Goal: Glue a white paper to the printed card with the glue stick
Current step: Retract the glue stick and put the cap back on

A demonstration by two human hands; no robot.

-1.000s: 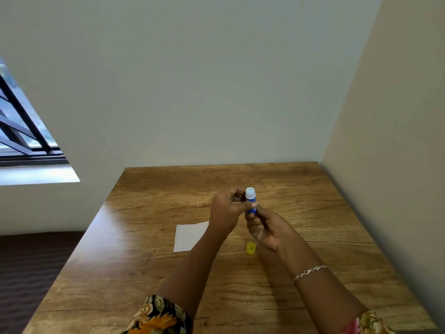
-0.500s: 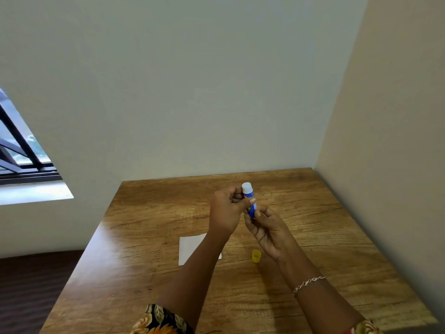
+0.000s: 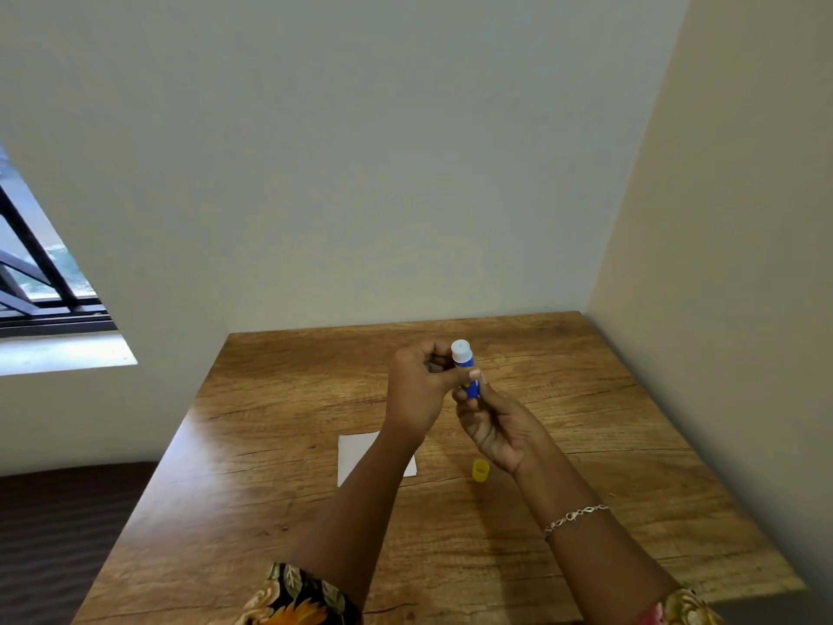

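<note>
Little has shifted since before: my left hand (image 3: 419, 390) and right hand (image 3: 496, 426) still grip the glue stick (image 3: 464, 363) above the counter (image 3: 586, 421), fingers (image 3: 432, 354) curled round it. The white paper (image 3: 356, 448) lies near-left. Twisting too far could push out glue that snaps or smears.

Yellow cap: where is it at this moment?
In the head view the yellow cap sits on the wooden table, right of the white paper, just below the right hand, apart from the glue stick.
</note>
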